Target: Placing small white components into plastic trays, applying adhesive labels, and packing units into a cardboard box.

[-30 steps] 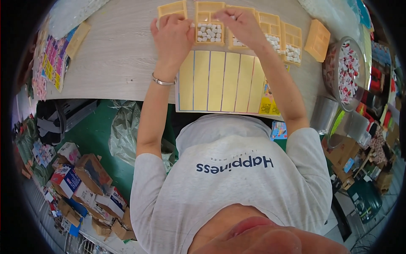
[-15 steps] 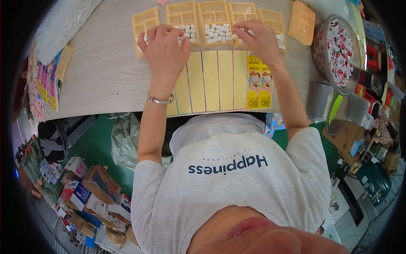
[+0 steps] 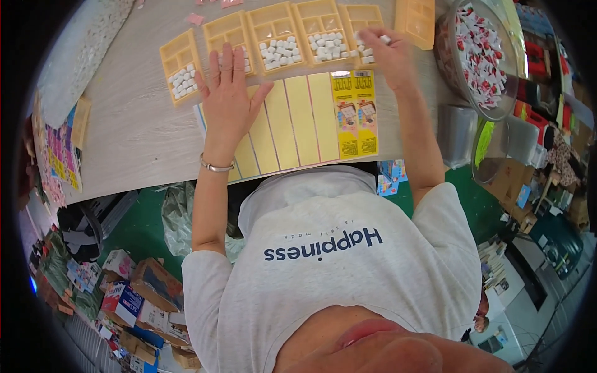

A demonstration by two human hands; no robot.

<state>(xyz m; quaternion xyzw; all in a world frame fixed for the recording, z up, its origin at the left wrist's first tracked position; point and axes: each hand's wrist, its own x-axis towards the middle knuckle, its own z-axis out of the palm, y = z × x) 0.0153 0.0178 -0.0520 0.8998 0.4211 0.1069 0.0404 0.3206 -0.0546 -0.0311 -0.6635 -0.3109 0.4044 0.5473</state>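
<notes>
A row of cream plastic compartment trays (image 3: pixel 270 20) stands at the far side of the table, their near compartments holding small white candy-like pieces (image 3: pixel 280 52). My left hand (image 3: pixel 227 102) is open, fingers stretched, over the near end of the second tray from the left and partly hiding its pieces. Over the rightmost filled tray (image 3: pixel 364 13), my right hand (image 3: pixel 397 62) is closed, slightly blurred, with a white piece (image 3: pixel 385 40) showing at its fingers. Below the trays lies a sheet of yellow strips (image 3: pixel 300 124), its right part printed; my left hand and wrist cover its left part.
Another cream tray (image 3: pixel 415 23) lies to the right of the row. Beside it stands a clear round bowl (image 3: pixel 443 68) of wrapped sweets, with clear plastic boxes (image 3: pixel 457 133) nearer me. Clear plastic bagging (image 3: pixel 84 50) and printed cards (image 3: pixel 62 149) are at the left. Pink scraps (image 3: pixel 196 19) lie behind the trays.
The whole view has shifted, bringing the leftmost tray out from behind my left hand. My left hand's fingers have gone from curled to stretched out. My right hand has moved to the rightmost filled tray.
</notes>
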